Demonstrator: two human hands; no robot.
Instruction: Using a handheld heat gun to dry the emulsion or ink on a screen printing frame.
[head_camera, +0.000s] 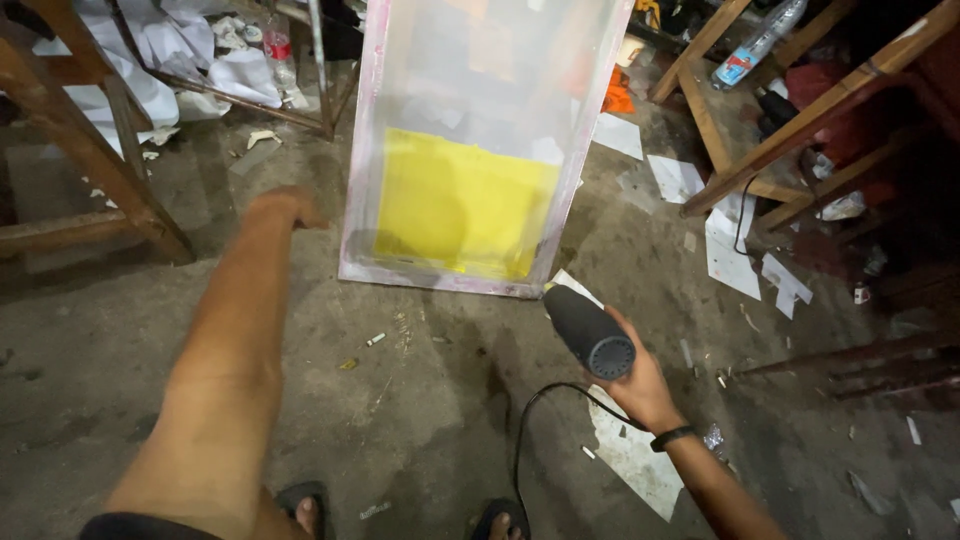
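A tall screen-printing frame (359, 150) with a pale rim stands on the concrete floor and leans away from me. Its mesh carries a yellow coated patch (460, 205) in the lower half. My right hand (640, 375) grips a black hair dryer (588, 330), its nozzle aimed at the frame's lower right corner. A black cord (530, 420) runs down from it. My left arm stretches forward; my left hand (285, 205) is at the frame's left edge with fingers curled, and what it touches is hidden.
Wooden table legs (110, 160) stand at left, a wooden rack (790, 130) at right with a plastic bottle (755, 45). Torn white paper (735, 250) litters the floor. My sandalled feet (310, 505) show at the bottom.
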